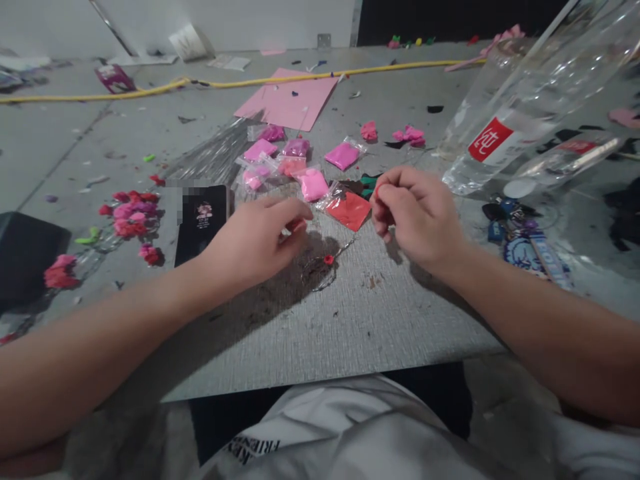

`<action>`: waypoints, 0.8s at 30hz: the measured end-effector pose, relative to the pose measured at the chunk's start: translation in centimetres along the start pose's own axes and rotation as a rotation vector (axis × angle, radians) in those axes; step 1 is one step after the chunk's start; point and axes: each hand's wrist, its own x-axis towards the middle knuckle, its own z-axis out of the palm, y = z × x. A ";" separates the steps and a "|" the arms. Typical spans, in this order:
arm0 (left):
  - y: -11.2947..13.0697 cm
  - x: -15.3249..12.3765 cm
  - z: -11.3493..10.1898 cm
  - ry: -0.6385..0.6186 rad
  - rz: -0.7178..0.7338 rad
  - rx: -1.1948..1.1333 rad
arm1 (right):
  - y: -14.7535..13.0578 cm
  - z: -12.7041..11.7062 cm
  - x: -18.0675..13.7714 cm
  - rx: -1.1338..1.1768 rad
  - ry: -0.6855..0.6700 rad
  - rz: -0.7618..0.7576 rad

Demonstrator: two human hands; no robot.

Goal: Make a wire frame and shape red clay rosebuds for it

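My right hand [420, 217] is closed, pinching a small bit of red clay [378, 191] between thumb and forefinger. To its left, my left hand [260, 237] hovers above the table, slightly blurred. Its fingers are loosely curled, with a gap between thumb and forefinger and nothing visible in them. On the table between the hands lies a twisted wire loop [320, 280] bearing a small red clay rose [329, 260]. Just beyond are a clear bag of red clay [349, 210] and a bag of pink clay [314, 185].
A black phone [200, 220] lies beside my left hand, near a bundle of thin wires [213, 157]. Clay flowers [133, 213] sit at left. Large clear bottles [500, 133] and a bunch of keychains [530, 247] are at right. A yellow cable [300, 78] crosses behind pink paper [290, 100].
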 end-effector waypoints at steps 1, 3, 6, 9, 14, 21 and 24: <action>-0.6 0.1 0.1 -0.071 0.038 0.131 | 0.2 -0.2 0.2 0.019 0.005 0.024; -1.2 0.2 0.2 -0.163 0.067 0.252 | 0.4 -0.4 0.5 -0.006 -0.021 0.034; -0.9 0.1 0.0 -0.175 0.106 0.299 | 0.4 -0.2 0.3 -0.086 -0.095 0.002; 0.1 -0.1 -0.1 -0.218 0.144 0.214 | -0.1 0.2 0.0 -0.080 -0.124 0.009; 1.3 -0.8 0.6 -0.394 0.019 -0.012 | -1.0 0.5 -0.1 0.017 -0.111 0.152; 1.2 -0.3 1.4 -0.259 -0.214 -0.232 | -1.1 0.1 -0.1 0.002 -0.097 0.100; 0.9 -0.2 1.5 -0.189 -0.390 -0.625 | -0.5 0.1 -0.2 -0.084 -0.061 0.017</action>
